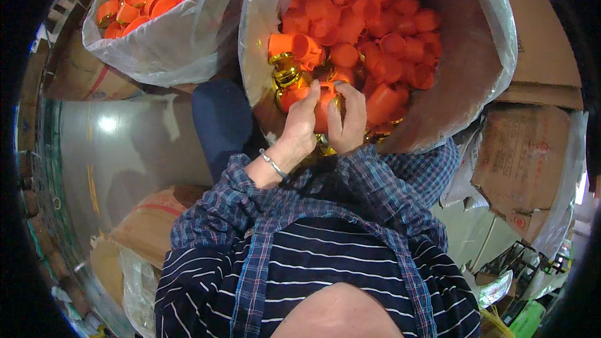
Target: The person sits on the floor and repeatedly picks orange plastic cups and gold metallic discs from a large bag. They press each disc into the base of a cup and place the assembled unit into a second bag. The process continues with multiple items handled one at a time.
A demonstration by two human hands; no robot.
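Observation:
My left hand [300, 125] and my right hand [348, 120] are close together at the near edge of a large plastic-lined box [476, 81]. Between them is an orange plastic cup-shaped piece [323, 106], gripped by the fingers of both hands, which partly cover it. Beyond the hands, the box is heaped with similar orange cup-shaped pieces [369, 19]. Shiny gold round pieces [287, 76] lie just to the left of my hands, against the box's side. Some of the orange pieces show gold at one end.
A second plastic-lined box [163, 56] of orange pieces stands at the far left. Cardboard cartons [523, 163] are on the right, and a brown sack-like package [147, 225] lies at the left beside the grey floor [138, 144]. My leg [219, 122] is between the boxes.

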